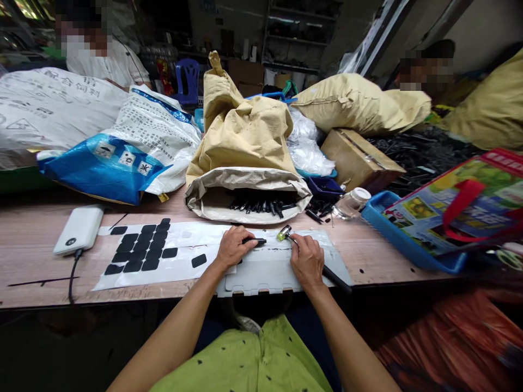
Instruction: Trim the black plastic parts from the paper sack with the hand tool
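My left hand (236,246) is closed around a slim black pen-like piece (259,241), which lies low over a grey-white board (269,272). In my right hand (307,260) is a small hammer (283,233) with a metal and yellow-green head; its black handle (336,279) sticks out behind the hand towards the table's front edge. The hammer head is just right of the black piece and apart from it. Behind both hands, an open beige sack (249,173) holds several similar black pieces (261,204). How my left fingers grip the piece is partly hidden.
Left of the board lies a white sheet (212,239) with black rounded stickers (143,247), then a white power bank (79,230) with a cable. To the right stand a clear jar (352,202) and a blue tray (408,239). Full sacks (359,103) line the back; two people sit beyond.
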A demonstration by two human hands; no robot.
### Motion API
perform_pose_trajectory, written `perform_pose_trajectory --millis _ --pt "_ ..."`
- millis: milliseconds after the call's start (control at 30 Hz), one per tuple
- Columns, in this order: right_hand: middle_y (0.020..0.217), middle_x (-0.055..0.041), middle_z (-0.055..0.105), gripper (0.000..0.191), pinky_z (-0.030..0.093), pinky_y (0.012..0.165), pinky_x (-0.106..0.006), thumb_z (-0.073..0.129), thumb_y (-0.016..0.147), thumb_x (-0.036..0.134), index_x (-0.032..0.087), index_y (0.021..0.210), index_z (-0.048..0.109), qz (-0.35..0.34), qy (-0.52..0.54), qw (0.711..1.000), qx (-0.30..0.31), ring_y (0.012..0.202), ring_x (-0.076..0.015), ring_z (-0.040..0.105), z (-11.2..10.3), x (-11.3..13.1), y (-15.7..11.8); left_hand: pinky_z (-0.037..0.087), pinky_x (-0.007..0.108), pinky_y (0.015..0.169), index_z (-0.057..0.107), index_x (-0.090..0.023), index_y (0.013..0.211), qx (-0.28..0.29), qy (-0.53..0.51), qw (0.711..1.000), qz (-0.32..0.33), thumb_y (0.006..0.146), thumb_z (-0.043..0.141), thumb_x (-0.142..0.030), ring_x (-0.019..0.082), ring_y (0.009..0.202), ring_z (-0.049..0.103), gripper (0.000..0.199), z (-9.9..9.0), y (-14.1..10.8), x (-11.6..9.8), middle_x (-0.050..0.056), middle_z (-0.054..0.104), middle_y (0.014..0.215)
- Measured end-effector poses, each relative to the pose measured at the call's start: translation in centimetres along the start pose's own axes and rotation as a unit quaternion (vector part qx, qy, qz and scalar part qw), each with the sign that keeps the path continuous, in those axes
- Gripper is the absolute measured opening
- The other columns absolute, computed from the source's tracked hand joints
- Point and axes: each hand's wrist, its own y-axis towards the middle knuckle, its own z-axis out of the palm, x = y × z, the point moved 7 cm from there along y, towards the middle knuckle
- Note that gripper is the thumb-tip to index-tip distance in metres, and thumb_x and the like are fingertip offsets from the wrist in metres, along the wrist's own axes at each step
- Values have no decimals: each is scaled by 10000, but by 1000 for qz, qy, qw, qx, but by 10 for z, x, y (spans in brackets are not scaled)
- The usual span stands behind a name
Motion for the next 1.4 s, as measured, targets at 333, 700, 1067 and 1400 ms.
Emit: perform_pose_trajectory --millis 333,700,1067,1400 --pt "988 -58 632 264 292 769 -327 542 953 181 235 1172 679 -5 -38 999 -5 918 -220 486 2 4 -1 377 358 854 751 -257 926 15 17 1000 -3 995 524 -429 218 972 556 293 3 2 3 20 665 927" --pt "998 -69 621 271 285 766 -334 558 941 193 230 1192 655 6 -45 999 11 936 -233 479 5 3 0 455 273 764 663 -248 1085 291 -231 928 29 995 477 -547 177 840 611 363 36 -95 -84 4 707 946" --pt "1003 -61 612 275 280 769 -333 570 935 188 240 1193 649 8 -44 999 9 938 -230 470 5 2 0 377 477 1146 606 -262 1363 300 77 942 -125 890 551 -343 337 1337 552 484 104 -147 7 135 678 1324" --pt "987 -68 609 271 273 748 -337 550 940 187 230 1187 653 2 -44 999 1 921 -232 470 4 4 0 481 315 658 752 -252 872 305 -48 951 25 916 545 -459 215 699 659 296 30 -75 -87 33 739 790"
